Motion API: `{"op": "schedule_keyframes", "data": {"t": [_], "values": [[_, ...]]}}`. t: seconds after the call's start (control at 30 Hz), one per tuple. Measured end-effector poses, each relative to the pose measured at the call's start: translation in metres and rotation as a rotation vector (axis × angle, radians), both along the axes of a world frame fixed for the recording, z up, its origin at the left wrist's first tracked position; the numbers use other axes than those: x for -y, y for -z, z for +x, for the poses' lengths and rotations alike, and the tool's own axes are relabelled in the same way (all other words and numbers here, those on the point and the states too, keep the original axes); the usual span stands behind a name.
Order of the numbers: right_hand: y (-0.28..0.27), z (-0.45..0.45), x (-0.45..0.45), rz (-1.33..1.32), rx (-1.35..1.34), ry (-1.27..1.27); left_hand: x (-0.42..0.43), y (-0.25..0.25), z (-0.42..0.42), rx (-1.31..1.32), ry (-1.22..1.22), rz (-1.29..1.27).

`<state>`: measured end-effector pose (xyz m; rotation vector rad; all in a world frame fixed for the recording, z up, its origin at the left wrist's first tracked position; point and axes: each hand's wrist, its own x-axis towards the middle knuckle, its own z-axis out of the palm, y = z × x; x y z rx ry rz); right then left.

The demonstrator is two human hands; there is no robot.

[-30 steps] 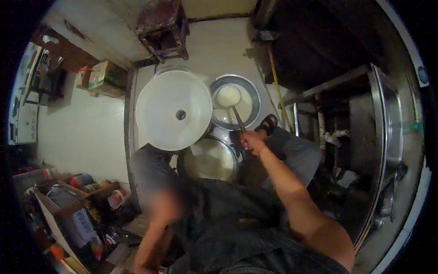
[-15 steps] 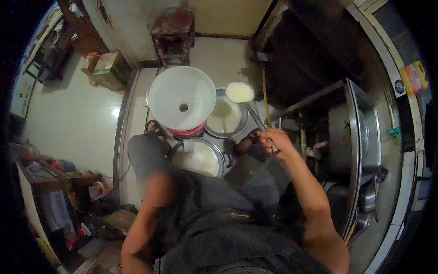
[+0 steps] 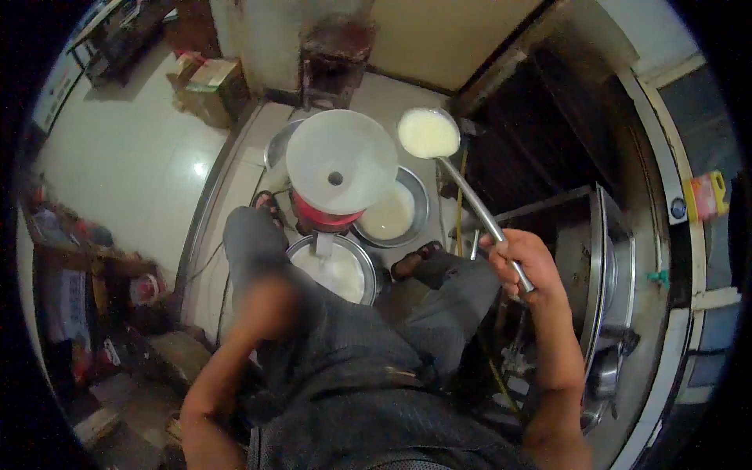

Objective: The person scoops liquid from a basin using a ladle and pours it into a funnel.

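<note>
My right hand (image 3: 523,262) is closed round the metal handle of a ladle (image 3: 429,133), whose bowl holds pale liquid. The ladle hangs above and right of a white round hopper (image 3: 342,160) with a dark hole in its middle, set on a red machine (image 3: 321,213). Behind the ladle's lower side stands a metal basin (image 3: 423,205) with pale liquid. Below the machine's spout, a metal pot (image 3: 366,270) also holds pale liquid. My left hand (image 3: 270,305) rests at my left knee, its fingers blurred.
A dark red stool (image 3: 335,66) is by the back wall. A cardboard box (image 3: 211,90) sits on the floor at the left. Cluttered shelving (image 3: 102,274) lies at the lower left. At the right stands a metal-framed rack (image 3: 591,258); a yellow container (image 3: 706,196) is beyond it.
My right hand has lifted the filled ladle out of the basin, up and to the right. The view has shifted. My left hand has stayed at my knee.
</note>
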<state>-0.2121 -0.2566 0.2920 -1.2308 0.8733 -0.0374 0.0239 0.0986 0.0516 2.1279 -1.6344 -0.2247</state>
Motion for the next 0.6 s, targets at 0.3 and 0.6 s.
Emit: {"op": "schedule_keyframes", "data": {"t": [0.3,0.6], "values": [[0.020,0.012,-0.034,0.054,-0.079,-0.053,0.001,-0.001,-0.002,-0.115,0.017,0.002],[0.043,0.022,-0.057,-0.027,-0.150,-0.147,0.002,-0.001,0.001,-0.091,0.015,0.000]]}}
